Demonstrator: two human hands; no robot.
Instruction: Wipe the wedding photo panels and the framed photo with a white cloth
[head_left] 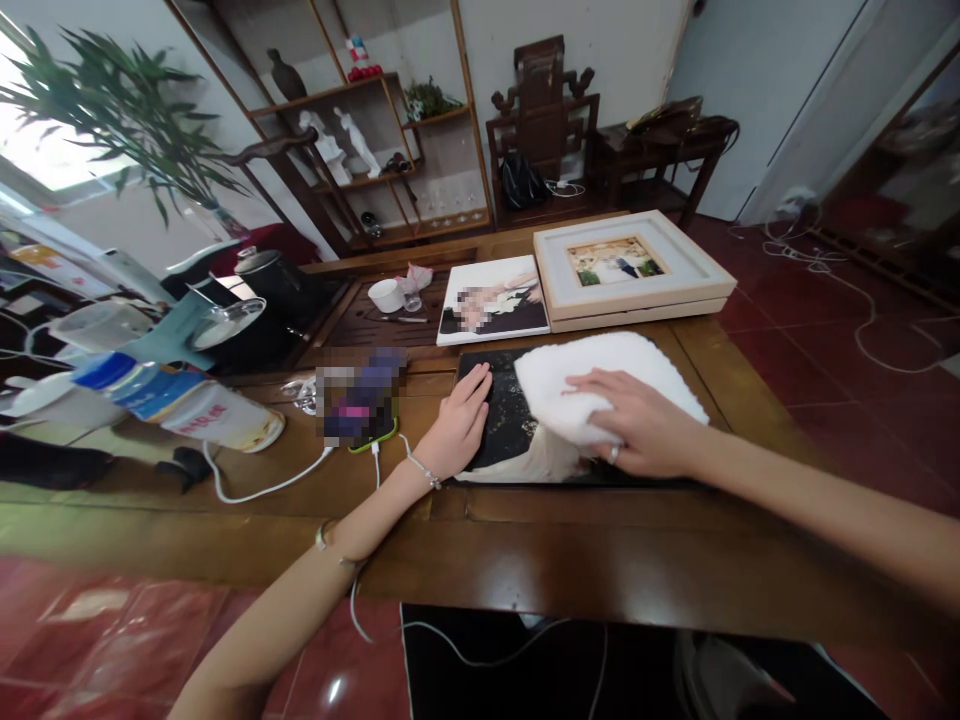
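A dark photo panel [510,415] with a pale area along its near side lies flat on the wooden table. My left hand [459,425] rests on its left edge, fingers stretched out and together. My right hand [637,425] grips a white cloth [600,370], which spreads over the panel's right part and hides it. A ring shows on a finger of that hand. Just beyond the panel lies a smaller photo panel [495,300], next to a white-framed picture [630,262] on a box-like stack.
Left of my hands are a charging phone [364,410] with a white cable [262,497], a tilted bottle [184,400], a dark kettle [266,280] and a white cup [386,296]. Behind the table stand a shelf [375,190] and a wooden chair [541,120].
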